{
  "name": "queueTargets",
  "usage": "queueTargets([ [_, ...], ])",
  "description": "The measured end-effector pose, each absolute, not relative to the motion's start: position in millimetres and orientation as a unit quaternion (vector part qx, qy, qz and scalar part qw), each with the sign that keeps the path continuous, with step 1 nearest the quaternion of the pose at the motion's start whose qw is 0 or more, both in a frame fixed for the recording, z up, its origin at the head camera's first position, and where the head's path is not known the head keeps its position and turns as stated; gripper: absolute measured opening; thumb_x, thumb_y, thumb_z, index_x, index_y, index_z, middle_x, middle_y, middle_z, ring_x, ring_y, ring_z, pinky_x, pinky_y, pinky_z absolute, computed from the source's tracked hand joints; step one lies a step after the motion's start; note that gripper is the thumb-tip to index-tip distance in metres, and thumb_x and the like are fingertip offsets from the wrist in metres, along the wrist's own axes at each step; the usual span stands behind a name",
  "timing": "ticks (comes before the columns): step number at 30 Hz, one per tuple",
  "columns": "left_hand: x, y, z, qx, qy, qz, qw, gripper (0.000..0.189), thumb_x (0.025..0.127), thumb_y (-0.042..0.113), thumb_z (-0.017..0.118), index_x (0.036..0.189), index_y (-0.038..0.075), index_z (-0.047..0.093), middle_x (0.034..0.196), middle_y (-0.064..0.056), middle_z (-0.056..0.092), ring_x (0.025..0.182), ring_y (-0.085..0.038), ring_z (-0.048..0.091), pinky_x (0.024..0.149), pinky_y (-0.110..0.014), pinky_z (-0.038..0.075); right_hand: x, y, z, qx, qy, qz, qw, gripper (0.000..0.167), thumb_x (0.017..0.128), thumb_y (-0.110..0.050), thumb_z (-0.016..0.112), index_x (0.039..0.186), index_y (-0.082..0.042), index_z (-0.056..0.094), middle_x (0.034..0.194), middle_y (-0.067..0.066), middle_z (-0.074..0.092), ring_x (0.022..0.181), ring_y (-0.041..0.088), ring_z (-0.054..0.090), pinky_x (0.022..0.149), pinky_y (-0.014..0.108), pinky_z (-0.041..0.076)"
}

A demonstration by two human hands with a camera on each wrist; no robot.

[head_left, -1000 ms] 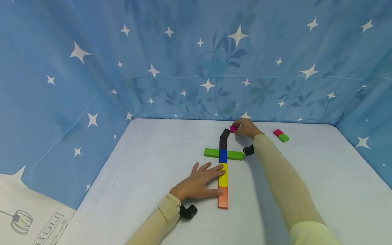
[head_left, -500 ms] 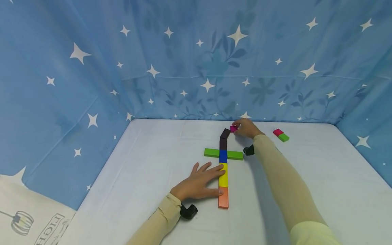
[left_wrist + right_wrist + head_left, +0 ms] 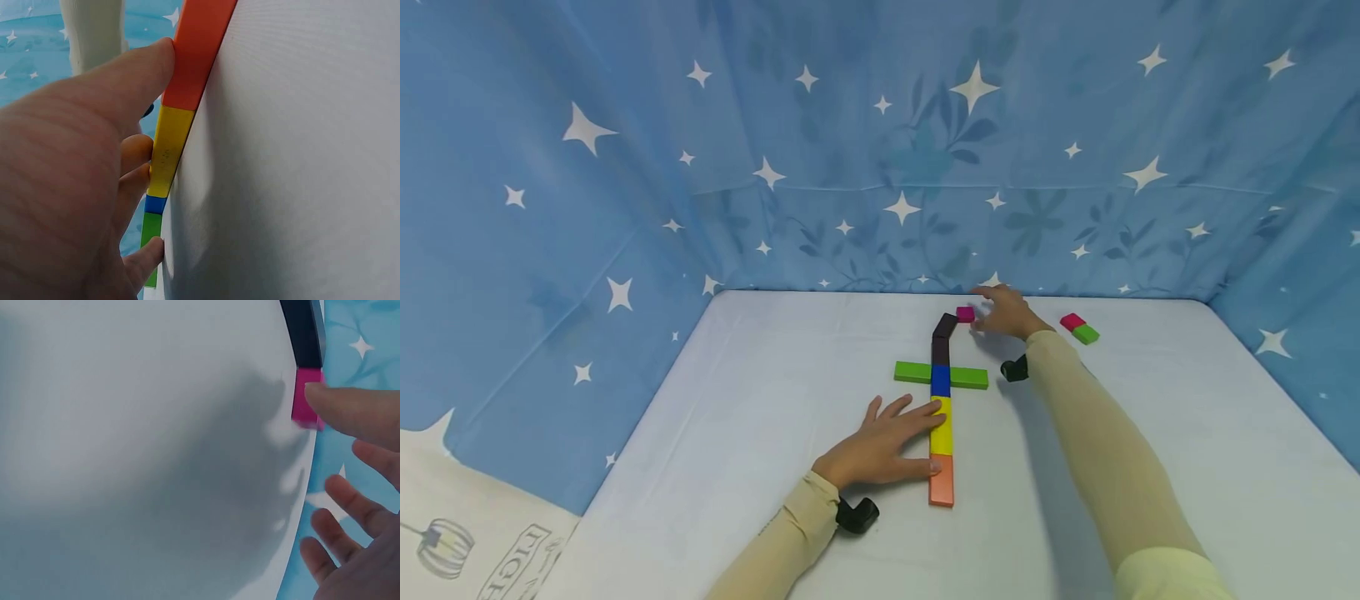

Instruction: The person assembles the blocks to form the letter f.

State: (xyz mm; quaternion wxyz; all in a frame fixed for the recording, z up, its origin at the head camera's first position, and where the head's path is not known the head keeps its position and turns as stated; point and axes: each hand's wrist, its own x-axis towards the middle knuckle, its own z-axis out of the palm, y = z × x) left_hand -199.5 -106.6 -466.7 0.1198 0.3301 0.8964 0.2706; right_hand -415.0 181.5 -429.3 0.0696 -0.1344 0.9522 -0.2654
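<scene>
A row of flat blocks runs up the white table: an orange block (image 3: 942, 483), a yellow block (image 3: 942, 437), a blue block (image 3: 940, 380), then two dark blocks (image 3: 941, 350), the upper one angled right. Green blocks (image 3: 913, 372) stick out on both sides of the blue one. My left hand (image 3: 880, 447) rests on the row, spread fingers on the yellow block and thumb on the orange. At the row's far end lies a small magenta block (image 3: 966, 314), against the dark block's tip. Just right of it is my right hand (image 3: 1009, 313), thumb and fingers spread apart.
A pink block (image 3: 1072, 321) and a green block (image 3: 1086, 334) lie together on the far right of the table (image 3: 790, 358). Behind the far edge hangs a blue star-patterned curtain (image 3: 850, 167). Black wrist cameras (image 3: 857, 516) sit under both wrists.
My right hand has let go of the magenta block, its fingers parting and drawing slightly right. The magenta block stays at the row's end. My left hand keeps its place on the row.
</scene>
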Motion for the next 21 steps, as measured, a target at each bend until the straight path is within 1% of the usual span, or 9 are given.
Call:
queueTargets([
  [2,-199.5,-106.5,-467.0,0.330,0.897,0.269,0.119,0.075,0.103,0.060,0.063,0.167,0.028,0.042,0.174,0.014,0.026,0.164,-0.028,0.013,0.127,-0.062,-0.005,-411.8,186.3,-428.4,-0.123,0.956,-0.259,0.063,0.076,0.095,-0.023,0.077,0.162,-0.004,0.045,0.162,0.034,0.033,0.148,0.058,0.024,0.116,0.077,0.025],
  [5,-199.8,-106.8,-468.1,0.330,0.898,0.266,0.118,0.075,0.103,0.061,0.063,0.167,0.028,0.042,0.175,0.014,0.026,0.163,-0.028,0.014,0.127,-0.062,-0.005,-407.4,194.8,-427.0,-0.106,0.959,-0.257,0.052,0.077,0.095,-0.022,0.078,0.162,-0.005,0.045,0.166,0.033,0.027,0.150,0.059,0.020,0.117,0.077,0.022],
  [12,-200.2,-109.1,-468.8,0.330,0.898,0.266,0.119,0.075,0.103,0.059,0.064,0.167,0.028,0.042,0.175,0.013,0.027,0.164,-0.027,0.012,0.127,-0.062,-0.007,-401.2,222.5,-425.1,-0.105,0.962,-0.252,0.032,0.077,0.094,-0.021,0.078,0.160,-0.002,0.045,0.164,0.034,0.030,0.148,0.060,0.024,0.117,0.076,0.020],
  [18,-200.3,-108.1,-467.1,0.339,0.892,0.276,0.119,0.074,0.103,0.058,0.064,0.167,0.025,0.043,0.175,0.008,0.028,0.164,-0.031,0.012,0.126,-0.064,-0.006,-393.4,252.4,-421.6,-0.085,0.964,-0.250,0.023,0.077,0.096,-0.020,0.077,0.161,0.001,0.042,0.163,0.038,0.029,0.147,0.063,0.022,0.116,0.077,0.018],
  [21,-200.3,-107.0,-467.5,0.339,0.893,0.272,0.119,0.074,0.104,0.058,0.063,0.167,0.026,0.042,0.175,0.008,0.028,0.164,-0.030,0.012,0.126,-0.064,-0.006,-387.8,265.2,-418.9,-0.071,0.966,-0.249,0.025,0.077,0.096,-0.021,0.077,0.160,0.003,0.042,0.161,0.041,0.029,0.146,0.064,0.021,0.115,0.078,0.018],
])
